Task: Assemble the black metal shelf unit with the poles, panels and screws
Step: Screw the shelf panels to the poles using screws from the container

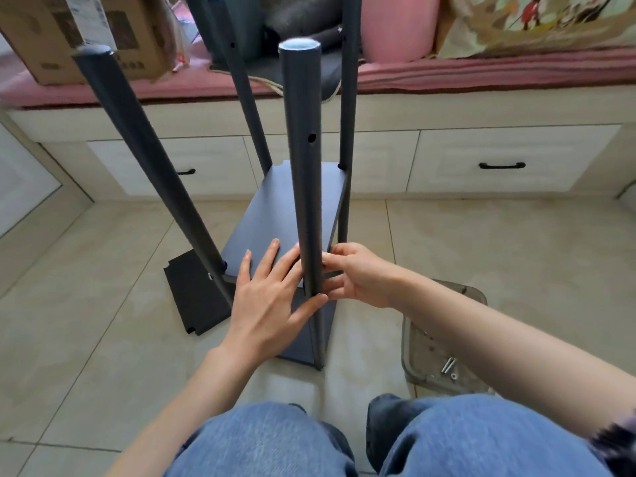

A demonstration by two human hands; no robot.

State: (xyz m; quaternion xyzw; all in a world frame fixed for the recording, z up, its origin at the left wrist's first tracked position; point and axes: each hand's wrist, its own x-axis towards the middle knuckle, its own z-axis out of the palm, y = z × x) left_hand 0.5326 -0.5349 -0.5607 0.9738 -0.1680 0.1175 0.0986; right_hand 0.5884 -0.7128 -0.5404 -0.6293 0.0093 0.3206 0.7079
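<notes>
Left hand [272,297]: fingers straight, pressing shelf panel [275,215] beside near pole [304,166]; right hand [358,275]: fingertips pinching that pole's lower end.

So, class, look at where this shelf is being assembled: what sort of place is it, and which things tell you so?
Most likely a room in a home, perhaps a bedroom or living room. A built-in bench with drawers carries a pink cushion, the tiled floor serves as the workspace, and a cardboard box sits on the bench.

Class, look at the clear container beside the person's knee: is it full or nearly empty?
Nearly empty: only a few screws lie in the clear container.
</notes>
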